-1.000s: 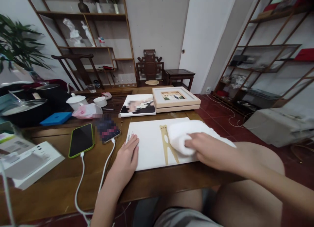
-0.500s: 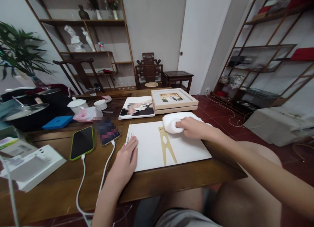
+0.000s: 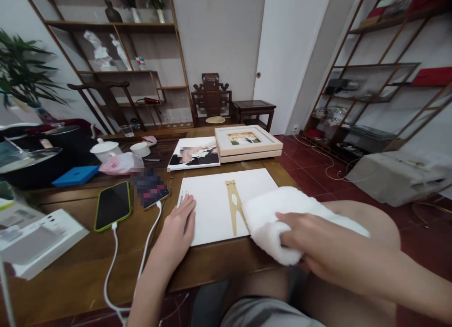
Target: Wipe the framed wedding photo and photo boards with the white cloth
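A white board (image 3: 212, 204) lies flat on the wooden table (image 3: 84, 261) in front of me, with a thin gold-coloured easel stand (image 3: 233, 204) on it. My left hand (image 3: 175, 226) rests flat on the board's left edge, fingers stretched out. My right hand (image 3: 303, 237) presses on a fluffy white cloth (image 3: 271, 219) at the board's near right corner, by the table's edge. Its fingers curl over the cloth.
Beyond the board lie a photo print (image 3: 194, 155) and a stacked wooden picture frame (image 3: 247, 141). To the left are a green-cased phone (image 3: 112, 205) and a second phone (image 3: 150, 188) on white cables, a white box (image 3: 38, 237), cups and pots. Shelves line both walls.
My right hand pushed the cloth to the board's far edge, then drew it back to the near right corner. The left hand stayed put on the board.
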Demonstrator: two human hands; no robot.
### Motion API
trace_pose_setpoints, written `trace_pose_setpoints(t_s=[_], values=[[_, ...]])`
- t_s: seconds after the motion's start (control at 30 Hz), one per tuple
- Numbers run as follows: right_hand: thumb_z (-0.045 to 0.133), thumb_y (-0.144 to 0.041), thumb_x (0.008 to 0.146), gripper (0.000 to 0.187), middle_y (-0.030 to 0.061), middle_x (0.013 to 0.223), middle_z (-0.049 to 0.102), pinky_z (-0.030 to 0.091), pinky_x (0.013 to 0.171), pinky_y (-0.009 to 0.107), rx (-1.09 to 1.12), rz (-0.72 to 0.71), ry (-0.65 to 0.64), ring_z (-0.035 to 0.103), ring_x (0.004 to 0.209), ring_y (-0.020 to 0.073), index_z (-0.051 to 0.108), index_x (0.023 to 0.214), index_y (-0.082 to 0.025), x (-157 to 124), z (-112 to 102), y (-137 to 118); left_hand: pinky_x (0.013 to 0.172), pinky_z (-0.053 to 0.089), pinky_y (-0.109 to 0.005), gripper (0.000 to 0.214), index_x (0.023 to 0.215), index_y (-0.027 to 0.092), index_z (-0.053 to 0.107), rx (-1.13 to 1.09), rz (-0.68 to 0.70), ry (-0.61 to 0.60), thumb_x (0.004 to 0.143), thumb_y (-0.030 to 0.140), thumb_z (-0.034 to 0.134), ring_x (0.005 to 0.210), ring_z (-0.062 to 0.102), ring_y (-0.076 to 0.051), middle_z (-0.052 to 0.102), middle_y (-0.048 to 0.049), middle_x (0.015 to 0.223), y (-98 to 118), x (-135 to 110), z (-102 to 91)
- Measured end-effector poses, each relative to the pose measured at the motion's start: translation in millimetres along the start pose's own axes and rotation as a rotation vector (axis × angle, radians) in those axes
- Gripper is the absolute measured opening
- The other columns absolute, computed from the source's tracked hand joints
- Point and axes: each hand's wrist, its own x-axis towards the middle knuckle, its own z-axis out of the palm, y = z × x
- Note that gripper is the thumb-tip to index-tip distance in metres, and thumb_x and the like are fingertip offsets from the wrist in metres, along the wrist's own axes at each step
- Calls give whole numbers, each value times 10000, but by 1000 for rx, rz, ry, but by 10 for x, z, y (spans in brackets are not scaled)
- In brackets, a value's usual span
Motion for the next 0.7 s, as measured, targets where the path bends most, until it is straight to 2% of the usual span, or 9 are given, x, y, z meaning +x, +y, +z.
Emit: trace_pose_setpoints(t_s=[0.07, 0.13, 0.3, 0.4, 0.5, 0.6, 0.7], values=[[444, -13, 646, 290, 76, 965, 626, 380, 762, 326, 14, 8, -7, 561, 868, 223, 618, 742, -225, -70, -1, -23, 1003, 424, -457, 332, 1100, 137, 600, -9, 0, 1, 864, 208, 376, 1214, 485, -260, 606, -128, 1222, 4, 3, -2], [423, -4, 637, 303, 70, 920, 627, 374, 744, 314, -4, -4, -1, 561, 841, 215, 610, 741, -219, 11, -20, 43, 1003, 423, -462, 331, 1091, 132, 604, -10, 4, 3, 863, 203, 374, 1212, 487, -264, 610, -133, 1215, 6, 5, -2], [396, -4, 600, 285, 75, 731, 596, 332, 631, 272, -123, -50, 17, 538, 719, 200, 583, 736, -171, 615, -172, 420, 1002, 425, -459, 324, 1089, 141, 604, -9, 2, 7, 859, 205, 385, 1206, 494, -260, 611, -127, 1214, 8, 8, -8], [396, -6, 606, 269, 76, 733, 599, 307, 608, 259, -152, -69, 48, 531, 718, 194, 571, 740, -160, 989, -258, 601, 1003, 424, -461, 320, 1087, 152, 605, -15, 5, 9, 858, 201, 386, 1207, 493, -256, 608, -118, 1221, 13, 9, -17], [392, -8, 630, 259, 81, 756, 608, 291, 600, 261, -171, -43, 86, 533, 744, 203, 564, 755, -157, 1221, -290, 692, 1006, 421, -453, 329, 1095, 137, 601, -3, 0, 3, 865, 206, 376, 1208, 492, -254, 600, -129, 1229, 19, 12, -22], [385, 3, 621, 274, 80, 749, 605, 291, 599, 261, -175, -33, 87, 534, 740, 204, 561, 756, -158, 1242, -294, 692, 1004, 420, -460, 343, 1098, 104, 599, 3, 1, -3, 866, 212, 370, 1203, 496, -268, 597, -154, 1225, 21, 14, -18], [394, 4, 602, 278, 74, 737, 596, 309, 613, 259, -148, -47, 44, 534, 732, 199, 566, 742, -163, 1023, -270, 584, 1000, 421, -469, 340, 1099, 118, 604, -9, -1, 4, 860, 210, 380, 1197, 501, -274, 602, -143, 1221, 15, 11, -9]])
